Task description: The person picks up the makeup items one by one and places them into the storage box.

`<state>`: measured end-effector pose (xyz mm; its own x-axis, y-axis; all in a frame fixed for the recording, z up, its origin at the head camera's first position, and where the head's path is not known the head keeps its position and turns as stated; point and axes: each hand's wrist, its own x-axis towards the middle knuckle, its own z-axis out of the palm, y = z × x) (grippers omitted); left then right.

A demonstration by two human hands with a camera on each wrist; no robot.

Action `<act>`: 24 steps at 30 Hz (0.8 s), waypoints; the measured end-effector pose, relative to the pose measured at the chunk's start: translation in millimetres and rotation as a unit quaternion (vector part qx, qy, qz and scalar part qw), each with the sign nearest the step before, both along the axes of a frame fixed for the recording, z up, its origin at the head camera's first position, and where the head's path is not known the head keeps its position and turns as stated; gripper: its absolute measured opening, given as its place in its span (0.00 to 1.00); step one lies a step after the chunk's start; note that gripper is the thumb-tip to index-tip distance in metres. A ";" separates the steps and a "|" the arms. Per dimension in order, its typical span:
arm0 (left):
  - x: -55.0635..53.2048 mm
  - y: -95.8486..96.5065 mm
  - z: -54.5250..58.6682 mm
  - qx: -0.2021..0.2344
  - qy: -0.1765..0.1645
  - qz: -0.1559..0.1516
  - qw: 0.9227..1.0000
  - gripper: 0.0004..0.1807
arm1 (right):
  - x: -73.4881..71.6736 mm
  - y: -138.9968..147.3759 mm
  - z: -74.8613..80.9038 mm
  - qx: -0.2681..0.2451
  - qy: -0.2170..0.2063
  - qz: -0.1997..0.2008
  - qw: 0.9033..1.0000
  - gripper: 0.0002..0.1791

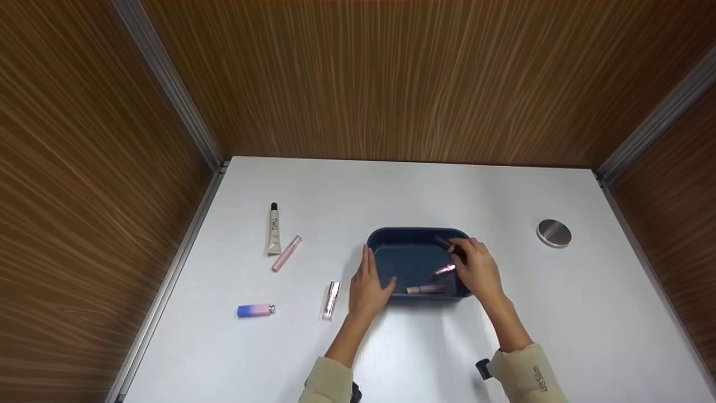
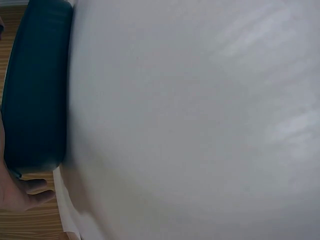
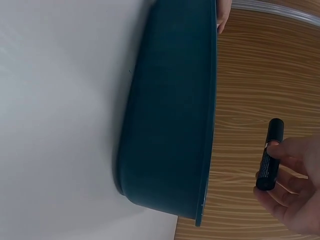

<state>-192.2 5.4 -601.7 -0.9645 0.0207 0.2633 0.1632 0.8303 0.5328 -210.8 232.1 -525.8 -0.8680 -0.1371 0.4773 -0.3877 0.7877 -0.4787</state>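
Note:
A dark blue rectangular tub [image 1: 400,260] stands on the white table. My left hand [image 1: 367,291] rests on its near left corner, straight fingers along the outer side and thumb over the near rim. Above the right part of the tub, my right hand [image 1: 475,266] pinches a small black cosmetic tube [image 3: 270,155] with fine pale print, between thumb and fingers. Inside the tub, a shiny pink tube [image 1: 444,270] lies slanted below that hand, and a dusky pink tube with a paler end [image 1: 425,289] lies along the near wall.
Left of the tub lie a silver lipstick-like tube [image 1: 330,300], a blue-to-pink tube [image 1: 255,310], a slim pink tube [image 1: 286,253] and a cream squeeze tube [image 1: 273,230] with a black cap. A round compact [image 1: 554,233] lies far right. Wood-patterned panels [image 1: 391,84] enclose the table.

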 end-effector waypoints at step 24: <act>-1.1 -1.5 -0.7 -0.005 -0.017 -0.001 1.000 0.48 | -7.3 -14.7 -13.0 0.029 -0.043 0.020 0.998 0.16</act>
<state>-193.4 4.0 -602.3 -0.9729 0.0256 0.2298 0.1471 0.8353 0.5298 -218.2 217.4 -538.8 -0.8988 -0.1983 0.3909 -0.3791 0.7994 -0.4661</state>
